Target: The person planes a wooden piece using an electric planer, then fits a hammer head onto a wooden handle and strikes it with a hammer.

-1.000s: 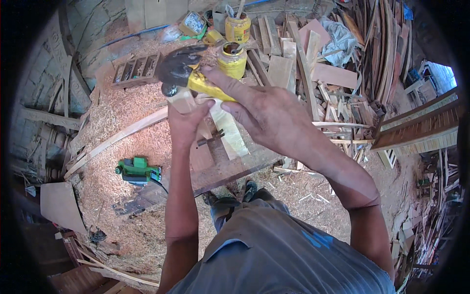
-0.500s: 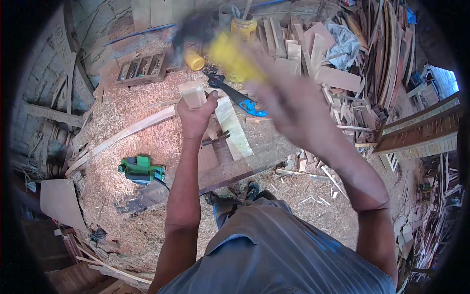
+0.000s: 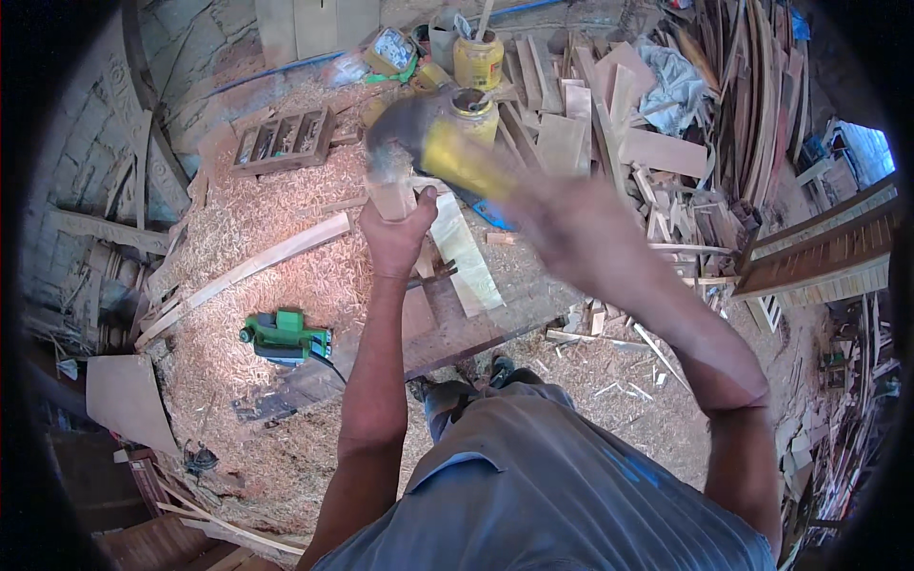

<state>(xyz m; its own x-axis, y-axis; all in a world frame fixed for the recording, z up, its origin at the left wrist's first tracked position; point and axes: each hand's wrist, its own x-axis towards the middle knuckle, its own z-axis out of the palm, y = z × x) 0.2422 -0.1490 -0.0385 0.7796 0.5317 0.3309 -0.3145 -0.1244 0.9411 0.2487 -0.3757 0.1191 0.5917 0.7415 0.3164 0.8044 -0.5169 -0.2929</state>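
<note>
Striking the upper end of a pale, flat-faced wooden block [image 3: 388, 202] is, as far as can be judged from the head view, the step in hand. The block is gripped in the closed left hand [image 3: 395, 238], above a brown wooden workbench [image 3: 466, 333], with its far end left exposed beyond the thumb. A yellow-handled, dark-headed hammer [image 3: 466, 162] is held in the right hand [image 3: 576, 219], which is closed round the handle, though its fingers are blurred. The hammer's head is placed over the block's far end; whether the two are touching cannot be told through the blur. Just beside the left hand, a long, pale, flat wooden board [image 3: 468, 257] is seen. For any further blow, a firm left grip would be called for, with the thumb kept clear and the head brought squarely onto the exposed end.
</note>
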